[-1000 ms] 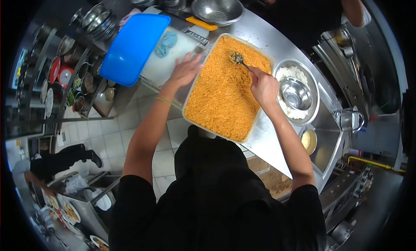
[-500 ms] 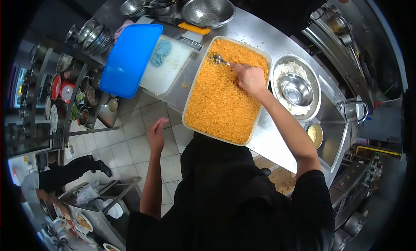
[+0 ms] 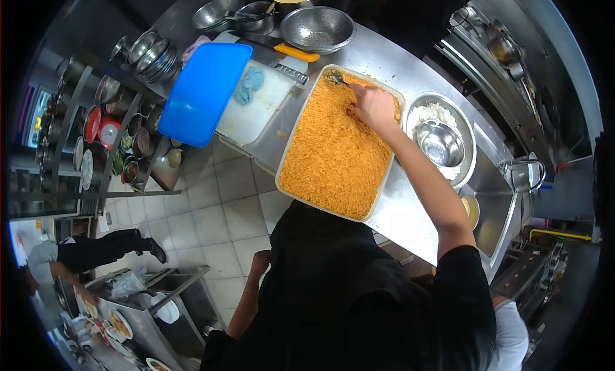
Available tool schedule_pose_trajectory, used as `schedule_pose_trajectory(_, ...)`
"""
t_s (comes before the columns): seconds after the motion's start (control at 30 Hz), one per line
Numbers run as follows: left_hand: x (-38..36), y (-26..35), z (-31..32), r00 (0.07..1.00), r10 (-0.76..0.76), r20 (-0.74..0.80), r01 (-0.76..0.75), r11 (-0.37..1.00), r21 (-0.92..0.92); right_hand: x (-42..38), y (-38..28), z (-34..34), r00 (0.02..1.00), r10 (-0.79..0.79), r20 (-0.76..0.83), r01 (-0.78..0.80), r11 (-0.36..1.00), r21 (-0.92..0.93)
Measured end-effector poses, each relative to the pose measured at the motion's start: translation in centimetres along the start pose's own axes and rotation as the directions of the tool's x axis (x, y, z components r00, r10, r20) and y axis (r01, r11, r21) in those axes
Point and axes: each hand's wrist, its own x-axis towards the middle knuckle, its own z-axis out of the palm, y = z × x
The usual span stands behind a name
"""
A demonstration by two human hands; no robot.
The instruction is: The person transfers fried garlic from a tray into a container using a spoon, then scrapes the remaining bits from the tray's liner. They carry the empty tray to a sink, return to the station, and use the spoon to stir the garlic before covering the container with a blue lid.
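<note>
The steel bench is carrying it all. Lg. tray is sitting nr. the person's front, R of the blue lid & white board, and orange grain is filling it almost wall to wall. Lg. bowl w/ white food is standing just beside the tray's R side, a sm. bowl nesting in it. R hand is reaching over the tray, fingers closing round the spoon handle; L hand is hanging low by the body, away from the bench, fingers seemingly curling, can't tell if it's gripping anything. Spoon is dipping its head into the grain at the far-L corner. Step in hand: prob. working the grain w/ the spoon. Any further stroke is calling for a firm grip & care nr. the rim. Dark-red patch is showing by the R fingers.
</note>
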Motion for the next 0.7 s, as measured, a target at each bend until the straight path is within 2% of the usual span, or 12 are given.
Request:
schedule_pose_trajectory(0.07, 0.0, -0.6, 0.0, 0.999, 0.036, 0.001, -0.036, 0.999, 0.034, 0.2, 0.0, 0.2, 1.000, 0.013, 0.006, -0.013, 1.000, 0.000)
schedule_pose_trajectory(0.23, 0.2, -1.0, -0.8, 0.999, -0.031, 0.034, 0.035, 0.992, -0.118, 0.5, 0.6, 0.4, 0.996, 0.071, 0.045, -0.070, 0.997, -0.007)
schedule_pose_trajectory(0.27, 0.1, -0.9, -0.8, 0.999, -0.032, 0.037, 0.036, 0.992, -0.118, 0.5, 0.7, 0.2, 0.989, 0.126, 0.082, -0.127, 0.992, 0.004)
schedule_pose_trajectory(0.3, 0.1, -0.8, -0.6, 0.931, -0.342, 0.123, 0.362, 0.832, -0.420, 0.5, 0.9, 0.0, 0.976, 0.180, 0.120, -0.182, 0.983, 0.013)
schedule_pose_trajectory(0.33, 0.0, -0.8, -0.6, 0.767, -0.569, 0.297, 0.605, 0.486, -0.631, 0.3, 1.1, -0.4, 0.976, 0.180, 0.121, -0.183, 0.983, 0.013)
schedule_pose_trajectory(0.4, -0.8, -1.9, 0.2, 0.735, -0.590, 0.335, 0.642, 0.445, -0.624, -0.3, 1.5, -1.6, 0.981, 0.187, 0.044, -0.190, 0.980, 0.061)
schedule_pose_trajectory(0.47, -1.6, -3.3, 1.0, 0.701, -0.609, 0.370, 0.674, 0.399, -0.622, -1.4, 3.7, -2.4, 0.981, 0.186, 0.053, -0.191, 0.976, 0.107)
schedule_pose_trajectory(0.53, -2.7, -4.1, 1.8, 0.647, -0.641, 0.413, 0.690, 0.262, -0.675, -2.5, 4.2, -3.6, 0.982, 0.174, 0.072, -0.183, 0.971, 0.153)
schedule_pose_trajectory(0.57, -3.4, -4.4, 2.2, 0.641, -0.643, 0.420, 0.692, 0.248, -0.678, -3.3, 3.7, -5.3, 0.984, 0.149, 0.101, -0.164, 0.973, 0.161)
schedule_pose_trajectory(0.63, -4.2, -4.7, 2.7, 0.743, -0.567, 0.356, 0.650, 0.482, -0.587, -5.4, 2.9, -6.2, 0.983, 0.122, 0.135, -0.144, 0.976, 0.166)
schedule_pose_trajectory(0.67, -4.3, -4.6, 2.5, 0.810, -0.489, 0.324, 0.587, 0.681, -0.438, -6.7, 2.8, -5.7, 0.995, -0.032, 0.090, 0.011, 0.973, 0.231)
schedule_pose_trajectory(0.7, -4.2, -4.5, 2.1, 0.812, -0.483, 0.328, 0.584, 0.685, -0.435, -7.4, 2.8, -5.4, 0.983, -0.179, 0.032, 0.162, 0.945, 0.285)
